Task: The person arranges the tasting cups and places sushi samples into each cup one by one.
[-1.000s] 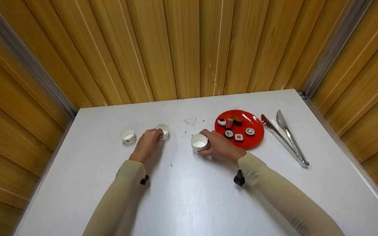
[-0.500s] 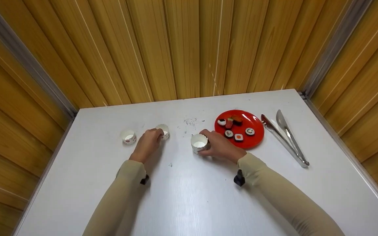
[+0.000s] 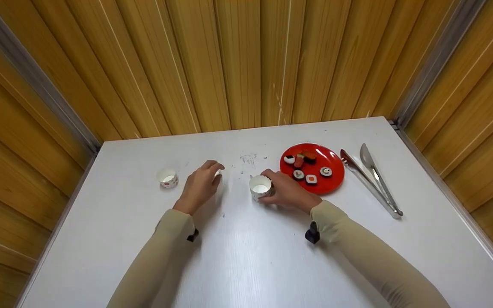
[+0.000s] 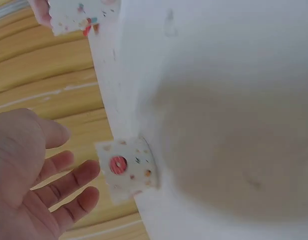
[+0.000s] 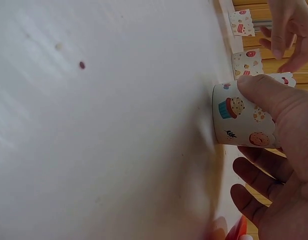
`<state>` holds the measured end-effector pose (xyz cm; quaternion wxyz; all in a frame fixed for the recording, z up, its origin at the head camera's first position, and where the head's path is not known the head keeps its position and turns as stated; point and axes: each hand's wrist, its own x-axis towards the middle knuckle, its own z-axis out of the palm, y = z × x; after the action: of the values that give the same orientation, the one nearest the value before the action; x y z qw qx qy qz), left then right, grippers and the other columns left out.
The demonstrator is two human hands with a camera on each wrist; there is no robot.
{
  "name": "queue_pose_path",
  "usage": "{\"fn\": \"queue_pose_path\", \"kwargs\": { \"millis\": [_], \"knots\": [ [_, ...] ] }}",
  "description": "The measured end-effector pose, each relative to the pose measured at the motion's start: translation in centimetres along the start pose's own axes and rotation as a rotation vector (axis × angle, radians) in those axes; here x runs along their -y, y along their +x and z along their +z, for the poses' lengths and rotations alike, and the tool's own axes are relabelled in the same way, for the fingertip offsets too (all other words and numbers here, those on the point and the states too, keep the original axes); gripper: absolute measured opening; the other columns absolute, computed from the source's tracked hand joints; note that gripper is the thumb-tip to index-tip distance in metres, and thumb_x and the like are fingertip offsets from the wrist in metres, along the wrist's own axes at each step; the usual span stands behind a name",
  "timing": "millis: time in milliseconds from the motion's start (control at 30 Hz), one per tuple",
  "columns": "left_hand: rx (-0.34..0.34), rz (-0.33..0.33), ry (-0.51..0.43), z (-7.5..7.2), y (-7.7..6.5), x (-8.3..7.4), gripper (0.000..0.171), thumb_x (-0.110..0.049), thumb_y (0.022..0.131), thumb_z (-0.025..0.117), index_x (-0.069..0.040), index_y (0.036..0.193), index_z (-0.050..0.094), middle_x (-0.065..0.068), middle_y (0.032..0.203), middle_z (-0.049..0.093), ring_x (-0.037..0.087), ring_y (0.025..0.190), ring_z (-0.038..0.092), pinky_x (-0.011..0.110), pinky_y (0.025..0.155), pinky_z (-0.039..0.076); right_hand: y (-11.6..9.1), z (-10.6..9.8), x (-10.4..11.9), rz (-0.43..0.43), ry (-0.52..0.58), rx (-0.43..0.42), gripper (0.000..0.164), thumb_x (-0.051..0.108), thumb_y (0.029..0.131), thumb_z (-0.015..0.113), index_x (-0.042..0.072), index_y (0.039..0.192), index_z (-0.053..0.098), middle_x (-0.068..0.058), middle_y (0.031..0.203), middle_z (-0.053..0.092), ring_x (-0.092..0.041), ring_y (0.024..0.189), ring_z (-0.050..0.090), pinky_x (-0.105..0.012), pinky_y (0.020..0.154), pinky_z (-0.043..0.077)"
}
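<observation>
My right hand (image 3: 291, 190) grips a white paper baking cup (image 5: 246, 117) printed with cupcakes and donuts, its thumb against the side. The cup's base meets the table, open end up. Left of it, my left hand (image 3: 200, 186) hovers over a second printed paper baking cup (image 4: 126, 167). Its fingers are spread and loosely bent, with nothing between them; the fingertips (image 4: 89, 171) lie close to the rim. In the head view the hand hides most of that cup. A third baking cup (image 3: 168, 179) stands farther left.
Right of my right hand lies a red plate (image 3: 330, 186) with several sushi pieces (image 3: 311, 179) on it. Metal tongs (image 3: 372, 182) rest beyond the plate, at the right. A wood-patterned wall (image 3: 238, 64) rises behind the white table (image 3: 246, 265).
My left hand has let go of the second baking cup, opened its fingers and shifted slightly up and right over it. The right hand keeps its hold, almost unmoved.
</observation>
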<state>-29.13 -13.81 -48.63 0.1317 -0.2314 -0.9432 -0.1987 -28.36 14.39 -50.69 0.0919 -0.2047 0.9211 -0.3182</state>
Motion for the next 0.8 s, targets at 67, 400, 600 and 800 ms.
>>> {"fn": "queue_pose_path", "kwargs": {
  "millis": [67,400,600,800],
  "knots": [
    [0.009,0.021,-0.002,-0.1,0.1,-0.8,0.022,-0.006,0.098,0.069,-0.007,0.12,0.071,0.01,0.127,0.065,0.025,0.104,0.07,0.038,0.086,0.058,0.0,0.0,0.0,-0.001,0.001,0.0,0.064,0.03,0.083,0.088,0.014,0.134,0.054,-0.004,0.124,0.064,-0.021,0.112,0.057,-0.043,0.102,0.048],
    [0.028,0.179,-0.044,-0.1,0.1,-4.6,0.022,-0.01,0.098,0.071,-0.009,0.12,0.072,0.006,0.122,0.07,0.023,0.108,0.07,0.038,0.085,0.059,-0.2,0.1,-0.3,-0.042,0.008,-0.016,0.061,0.028,0.082,0.089,0.012,0.131,0.056,-0.004,0.121,0.065,-0.021,0.11,0.059,-0.043,0.102,0.048],
    [0.083,0.249,-0.077,0.1,0.2,-6.2,0.021,-0.005,0.097,0.07,-0.007,0.117,0.074,0.006,0.119,0.074,0.024,0.108,0.071,0.039,0.089,0.057,-0.2,0.0,-0.3,-0.069,0.01,-0.017,0.058,0.026,0.083,0.089,0.011,0.129,0.056,-0.004,0.119,0.066,-0.021,0.109,0.06,-0.043,0.101,0.049],
    [0.154,0.259,-0.116,0.3,0.1,-7.2,0.019,-0.004,0.097,0.07,-0.006,0.115,0.074,0.007,0.114,0.075,0.023,0.104,0.071,0.038,0.087,0.058,-0.5,-0.1,-0.2,-0.054,0.036,0.004,0.06,0.028,0.084,0.088,0.009,0.131,0.056,-0.003,0.119,0.066,-0.02,0.105,0.059,-0.041,0.097,0.05]
  ]
}}
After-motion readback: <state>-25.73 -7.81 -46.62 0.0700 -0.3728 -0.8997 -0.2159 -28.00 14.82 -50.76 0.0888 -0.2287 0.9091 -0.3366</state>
